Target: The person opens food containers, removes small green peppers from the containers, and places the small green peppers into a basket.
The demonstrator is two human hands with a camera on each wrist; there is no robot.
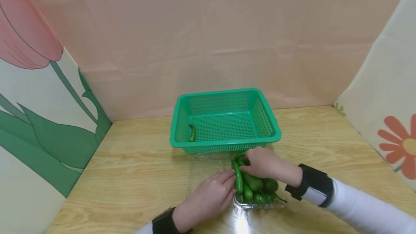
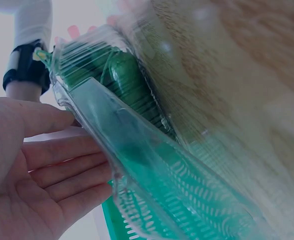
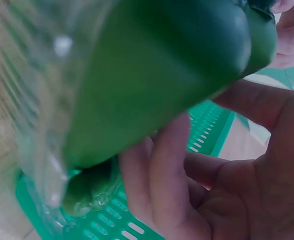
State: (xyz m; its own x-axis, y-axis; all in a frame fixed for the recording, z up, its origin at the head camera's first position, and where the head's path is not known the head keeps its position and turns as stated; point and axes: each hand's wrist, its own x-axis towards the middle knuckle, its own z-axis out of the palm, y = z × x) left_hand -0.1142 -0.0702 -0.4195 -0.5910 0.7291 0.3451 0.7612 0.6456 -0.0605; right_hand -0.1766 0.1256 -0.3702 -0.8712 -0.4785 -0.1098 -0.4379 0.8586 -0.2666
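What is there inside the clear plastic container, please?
Inside the clear plastic container are many green chili peppers, piled together. The right hand covers part of the far end, and the upper peppers hide the pile's middle, which cannot be seen.

Peppers (image 1: 252,181), lower centre: I read green on my feed. Basket (image 1: 224,144), mid-frame: bluer green, slotted. Table (image 1: 130,176): yellowish wood grain. Tulip (image 1: 29,21), upper left: pink. Flower (image 1: 398,161), far right: orange-red.
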